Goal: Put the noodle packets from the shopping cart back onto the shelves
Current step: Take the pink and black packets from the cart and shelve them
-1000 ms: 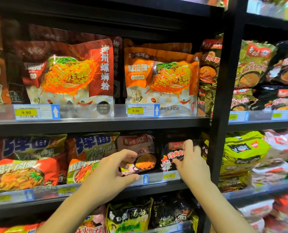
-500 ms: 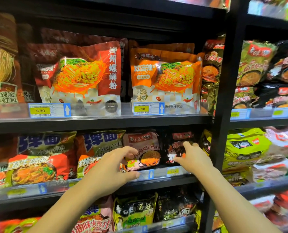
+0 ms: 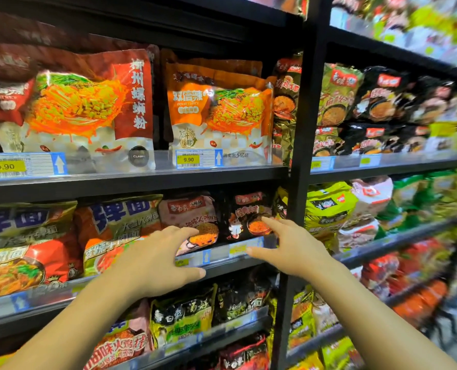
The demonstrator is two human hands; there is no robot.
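Black metal shelves [image 3: 141, 180] crowd with noodles. Our left hand [image 3: 152, 260] and right hand [image 3: 288, 252] hover spread, holding nothing, before the shelved black glossy noodle packet [image 3: 244, 217]; we should nudge it upright, gently.
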